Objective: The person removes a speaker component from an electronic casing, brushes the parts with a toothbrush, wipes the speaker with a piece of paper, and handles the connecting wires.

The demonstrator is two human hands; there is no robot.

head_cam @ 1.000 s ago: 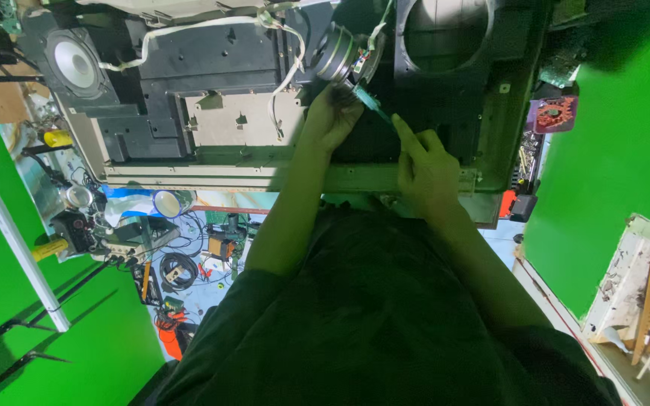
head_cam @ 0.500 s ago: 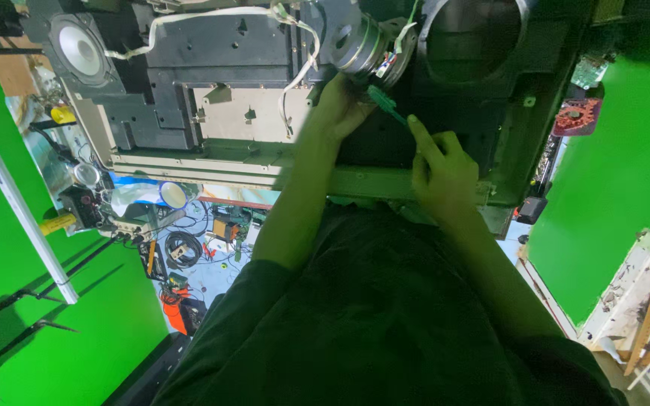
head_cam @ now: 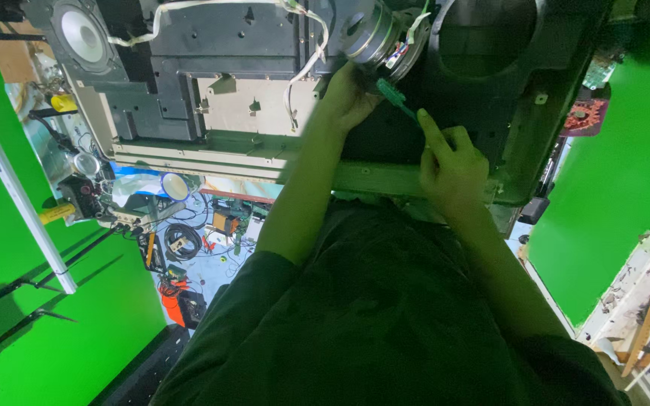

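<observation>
The left hand (head_cam: 351,94) rested against the black plastic back of a large opened appliance chassis (head_cam: 483,83), just below a round silver metal motor-like drum (head_cam: 370,34); its fingers curled against the panel, and whether they gripped anything could not be told. The right hand (head_cam: 453,162) was clenched around a slim green-handled screwdriver (head_cam: 394,96), the forefinger laid along the shaft, the tool slanting up and left so that its far end lay just beside the left hand and near the drum.

White cables (head_cam: 302,45) looped over the dark panel and hung down across a beige metal plate (head_cam: 253,105), crossing close to the left wrist. A round grey speaker cone (head_cam: 83,34) sat at the chassis's upper left corner. A pale green metal rail (head_cam: 370,179) ran under both forearms. Beneath the chassis lay a cluttered blue desk (head_cam: 212,248) strewn with coils of wire and small tools, with an orange-and-black tool (head_cam: 182,301) at its near edge. A white pole (head_cam: 16,188) leaned across the green backdrop (head_cam: 39,323). A red gear-like part (head_cam: 584,116) sat at the right.

Compared with half a second before, the view had shifted slightly, so the drum sat nearer the top edge; both hands kept their places on the panel and the screwdriver kept its slant.
</observation>
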